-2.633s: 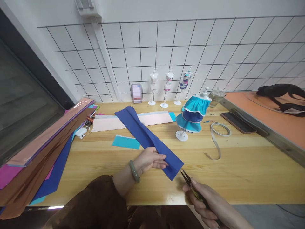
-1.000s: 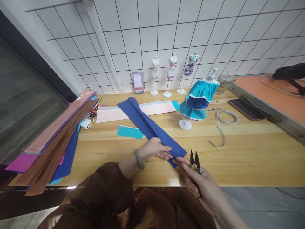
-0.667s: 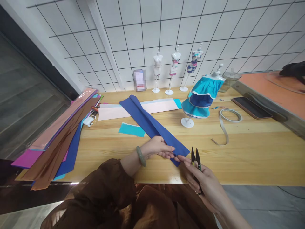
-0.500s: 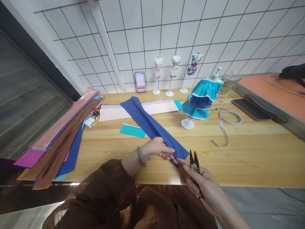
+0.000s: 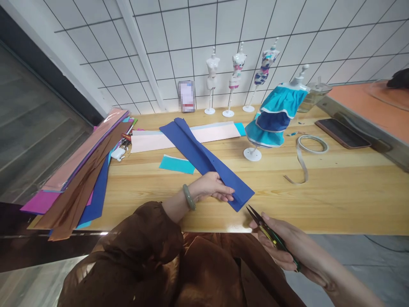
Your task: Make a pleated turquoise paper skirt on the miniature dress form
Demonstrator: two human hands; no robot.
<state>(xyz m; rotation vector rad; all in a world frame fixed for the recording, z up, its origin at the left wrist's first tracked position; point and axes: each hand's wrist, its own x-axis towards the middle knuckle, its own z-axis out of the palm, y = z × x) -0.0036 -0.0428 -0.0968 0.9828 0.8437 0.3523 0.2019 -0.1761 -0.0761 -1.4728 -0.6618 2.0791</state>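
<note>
A long folded strip of blue fabric [image 5: 204, 157] lies slantwise over the wooden table. My left hand [image 5: 213, 186], with a green bangle on the wrist, is closed on the strip near its close end, thumb on top. In my right hand [image 5: 281, 243] is a pair of thread snips [image 5: 271, 234] with dark blades and a green handle. Their slightly parted tips point at the blue fabric's near corner, a small gap from it. A small turquoise fabric piece [image 5: 177, 164] lies left of the strip, and a pale pink strip [image 5: 150, 142] runs beneath it.
Layered fabric strips [image 5: 73, 183] lie at the left table edge, beside a white earphone case [image 5: 118, 154]. A small dress form in a tiered turquoise dress [image 5: 277, 115] stands behind, near three bare forms. Tape roll [image 5: 312, 143] and dark phone [image 5: 342, 133] are at right.
My right hand has drawn back from the fabric's end toward the lower right, and the snips have swung to point up-left. My left hand keeps its hold. The camera view has tilted slightly down.
</note>
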